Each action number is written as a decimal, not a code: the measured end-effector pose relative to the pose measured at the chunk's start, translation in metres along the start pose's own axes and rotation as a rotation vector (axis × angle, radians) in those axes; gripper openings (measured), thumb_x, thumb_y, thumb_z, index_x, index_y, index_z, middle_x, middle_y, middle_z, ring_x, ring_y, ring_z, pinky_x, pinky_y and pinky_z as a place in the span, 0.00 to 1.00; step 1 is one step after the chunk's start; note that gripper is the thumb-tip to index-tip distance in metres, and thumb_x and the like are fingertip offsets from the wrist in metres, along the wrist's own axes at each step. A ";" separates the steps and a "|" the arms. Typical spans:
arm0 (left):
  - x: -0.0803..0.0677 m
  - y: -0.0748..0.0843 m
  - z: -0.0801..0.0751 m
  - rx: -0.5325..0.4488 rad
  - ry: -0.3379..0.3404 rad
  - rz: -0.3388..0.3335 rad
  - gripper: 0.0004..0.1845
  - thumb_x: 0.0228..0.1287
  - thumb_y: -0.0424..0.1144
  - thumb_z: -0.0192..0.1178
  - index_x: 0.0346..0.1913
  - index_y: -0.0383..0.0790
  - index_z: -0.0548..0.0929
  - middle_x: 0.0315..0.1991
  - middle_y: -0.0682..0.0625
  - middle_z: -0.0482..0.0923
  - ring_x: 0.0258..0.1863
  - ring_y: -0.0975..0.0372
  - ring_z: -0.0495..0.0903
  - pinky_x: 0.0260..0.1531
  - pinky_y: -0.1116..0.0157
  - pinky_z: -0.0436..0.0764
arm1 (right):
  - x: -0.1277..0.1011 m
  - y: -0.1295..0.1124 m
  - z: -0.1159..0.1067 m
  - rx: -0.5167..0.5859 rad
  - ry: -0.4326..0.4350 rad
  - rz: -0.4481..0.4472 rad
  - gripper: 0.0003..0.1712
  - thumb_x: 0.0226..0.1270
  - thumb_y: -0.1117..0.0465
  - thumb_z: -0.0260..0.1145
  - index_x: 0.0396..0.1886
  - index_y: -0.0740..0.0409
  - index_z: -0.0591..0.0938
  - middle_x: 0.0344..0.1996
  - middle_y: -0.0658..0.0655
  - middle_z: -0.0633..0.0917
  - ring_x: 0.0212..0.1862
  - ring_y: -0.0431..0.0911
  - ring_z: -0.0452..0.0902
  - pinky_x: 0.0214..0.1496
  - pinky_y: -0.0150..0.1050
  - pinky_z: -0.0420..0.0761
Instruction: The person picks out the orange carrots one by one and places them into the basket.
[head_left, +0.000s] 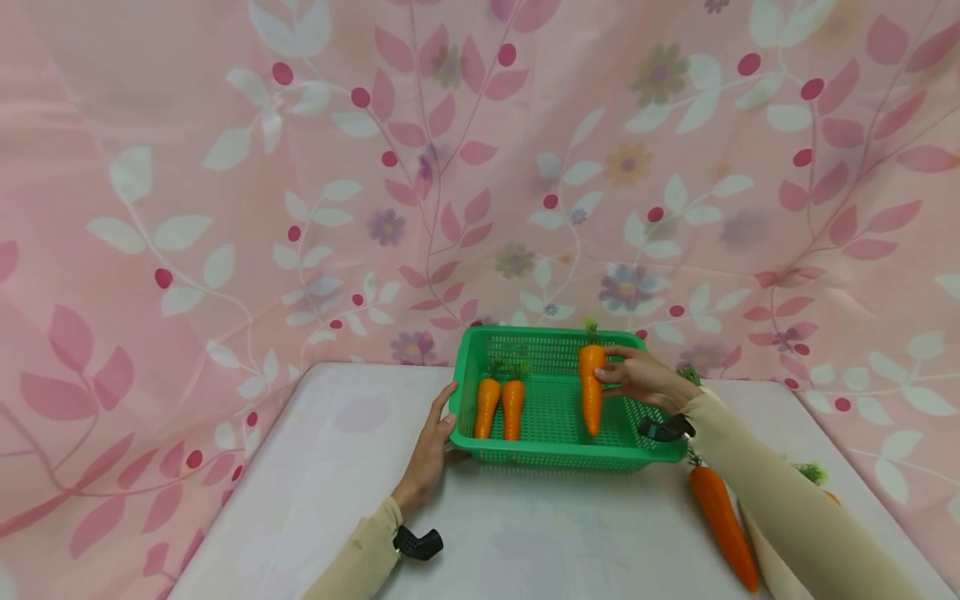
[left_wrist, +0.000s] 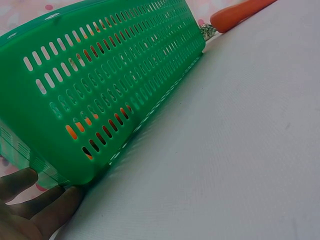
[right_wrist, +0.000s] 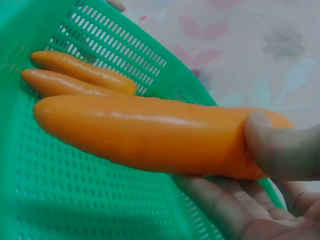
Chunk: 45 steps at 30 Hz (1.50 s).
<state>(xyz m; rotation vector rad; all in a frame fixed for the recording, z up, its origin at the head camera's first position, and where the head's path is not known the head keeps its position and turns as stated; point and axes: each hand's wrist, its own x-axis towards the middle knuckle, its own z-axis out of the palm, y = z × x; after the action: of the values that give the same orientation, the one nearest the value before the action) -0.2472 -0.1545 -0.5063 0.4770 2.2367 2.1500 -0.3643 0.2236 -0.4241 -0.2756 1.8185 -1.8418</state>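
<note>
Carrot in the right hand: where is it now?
Head view: the carrot is over the green basket's right half, gripped by the right hand, apart from the two carrots lying left.

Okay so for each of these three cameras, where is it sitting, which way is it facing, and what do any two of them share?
Head: worn on the head, facing forward and down at the green slotted plastic basket on the white table; shows left hand, right hand, both sleeves.
Left wrist: low at the table, facing along the basket's outer wall; fingers show.
Right wrist: above the basket, facing the large orange carrot that the thumb and fingers pinch.
Shared: head and right wrist both show two smaller orange carrots in the basket.
</note>
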 end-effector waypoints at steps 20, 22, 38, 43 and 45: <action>0.003 -0.003 -0.002 0.011 0.008 0.007 0.28 0.81 0.43 0.35 0.80 0.55 0.48 0.76 0.39 0.54 0.58 0.38 0.75 0.56 0.53 0.73 | 0.036 0.011 0.044 -0.061 -0.016 0.049 0.41 0.74 0.70 0.57 0.77 0.66 0.45 0.65 0.74 0.66 0.56 0.55 0.77 0.61 0.59 0.74; 0.005 -0.011 -0.003 -0.006 0.012 0.001 0.28 0.82 0.45 0.35 0.79 0.58 0.48 0.75 0.39 0.56 0.58 0.38 0.75 0.55 0.53 0.74 | 0.038 0.011 0.046 -0.059 -0.024 0.059 0.41 0.74 0.70 0.56 0.77 0.67 0.44 0.65 0.75 0.66 0.57 0.56 0.77 0.61 0.59 0.74; 0.007 -0.022 -0.001 -0.014 0.010 -0.007 0.28 0.82 0.45 0.35 0.79 0.60 0.48 0.76 0.41 0.51 0.59 0.39 0.74 0.55 0.50 0.74 | 0.056 0.023 0.047 -0.026 -0.039 0.163 0.47 0.72 0.73 0.57 0.78 0.67 0.37 0.64 0.74 0.67 0.48 0.50 0.79 0.63 0.63 0.70; 0.002 -0.003 -0.001 0.002 -0.007 -0.001 0.28 0.81 0.43 0.35 0.80 0.55 0.47 0.76 0.38 0.52 0.58 0.37 0.74 0.56 0.52 0.73 | 0.058 0.025 0.049 -0.048 -0.032 0.143 0.47 0.71 0.72 0.58 0.77 0.68 0.38 0.63 0.74 0.69 0.47 0.49 0.80 0.63 0.62 0.70; 0.005 -0.009 -0.001 0.008 0.002 0.006 0.28 0.81 0.44 0.35 0.79 0.58 0.48 0.76 0.39 0.52 0.58 0.38 0.74 0.55 0.52 0.74 | 0.058 0.025 0.051 -0.046 -0.014 0.147 0.47 0.70 0.72 0.59 0.77 0.68 0.41 0.64 0.75 0.68 0.48 0.51 0.81 0.63 0.60 0.71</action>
<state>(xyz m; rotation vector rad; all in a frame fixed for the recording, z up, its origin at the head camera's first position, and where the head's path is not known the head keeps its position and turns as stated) -0.2538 -0.1550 -0.5145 0.4820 2.2482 2.1463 -0.3821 0.1519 -0.4576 -0.1661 1.8230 -1.6956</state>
